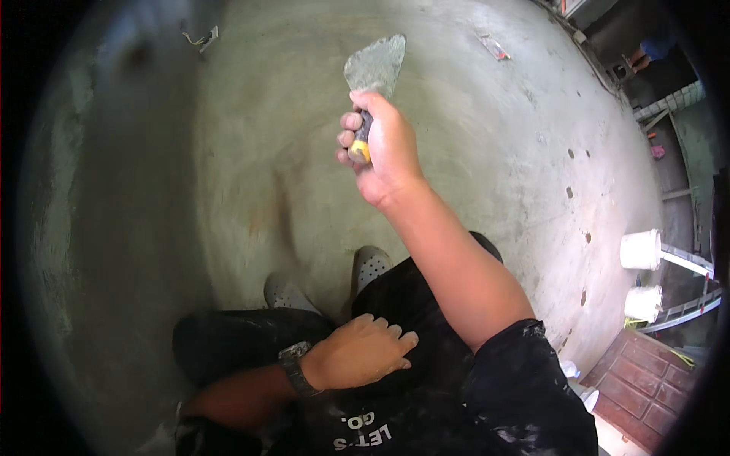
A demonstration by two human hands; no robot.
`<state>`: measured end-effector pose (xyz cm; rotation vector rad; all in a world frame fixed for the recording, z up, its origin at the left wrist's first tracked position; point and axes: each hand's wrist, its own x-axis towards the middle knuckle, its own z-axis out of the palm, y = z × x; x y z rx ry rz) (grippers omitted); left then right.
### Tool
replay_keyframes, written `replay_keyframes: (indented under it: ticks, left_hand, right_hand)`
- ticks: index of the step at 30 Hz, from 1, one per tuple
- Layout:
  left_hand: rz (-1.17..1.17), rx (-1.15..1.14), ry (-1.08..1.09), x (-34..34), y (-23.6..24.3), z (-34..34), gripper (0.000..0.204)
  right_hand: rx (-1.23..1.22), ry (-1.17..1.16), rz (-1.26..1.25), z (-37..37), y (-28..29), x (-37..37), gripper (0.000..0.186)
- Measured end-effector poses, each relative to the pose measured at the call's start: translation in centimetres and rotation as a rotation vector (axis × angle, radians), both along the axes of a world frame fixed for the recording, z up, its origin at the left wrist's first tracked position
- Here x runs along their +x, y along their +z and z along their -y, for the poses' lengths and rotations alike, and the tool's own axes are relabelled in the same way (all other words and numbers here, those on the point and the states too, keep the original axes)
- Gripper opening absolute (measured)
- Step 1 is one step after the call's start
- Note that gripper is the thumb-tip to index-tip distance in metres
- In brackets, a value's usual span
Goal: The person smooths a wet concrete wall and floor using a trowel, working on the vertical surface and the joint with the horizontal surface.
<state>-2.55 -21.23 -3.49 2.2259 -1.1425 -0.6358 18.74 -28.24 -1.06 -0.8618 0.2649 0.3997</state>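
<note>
My right hand [382,144] is raised in front of me, its fingers wrapped round the handle of a trowel [374,67]. The handle is dark with a yellow end, and grey, cement-like material coats the blade. The blade points away from me and touches nothing that I can see. My left hand [357,353], back upward, lies low over my lap against my dark clothing. Its fingers are bent and slightly apart, the tips partly hidden, with no object visible in them. A dark watch [296,368] is on that wrist.
Grey-green cement [471,167] spreads around my feet. A flat tool [496,48] lies at the far right. Two white buckets [640,250] stand beside a metal ladder [684,311] on the right, above a brown panelled door [639,380]. Wires [196,38] stick out at far left. Another person [655,50] is at far right.
</note>
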Motion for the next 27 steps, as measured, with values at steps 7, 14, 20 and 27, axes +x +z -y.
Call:
replay_keyframes:
  ticks: [7, 14, 20, 27]
  left_hand:
    - [0.036, -0.065, -0.018, 0.5, 0.4, 0.7, 0.033]
    - [0.051, -0.009, -0.02, 0.4, 2.0, 1.5, 0.037]
    - [0.115, -0.103, 0.027, -0.9, 1.7, 0.6, 0.028]
    - [0.076, -0.114, 0.036, -1.2, 2.2, 0.2, 0.03]
  right_hand:
    - [-0.088, 0.06, 0.022, 0.2, -0.9, 0.0, 0.019]
    - [0.001, 0.093, 0.024, -0.2, -0.7, -0.5, 0.024]
    - [-0.01, 0.054, 0.045, 0.5, -0.8, -0.9, 0.023]
    - [0.002, 0.022, 0.015, -0.1, -0.5, -0.8, 0.021]
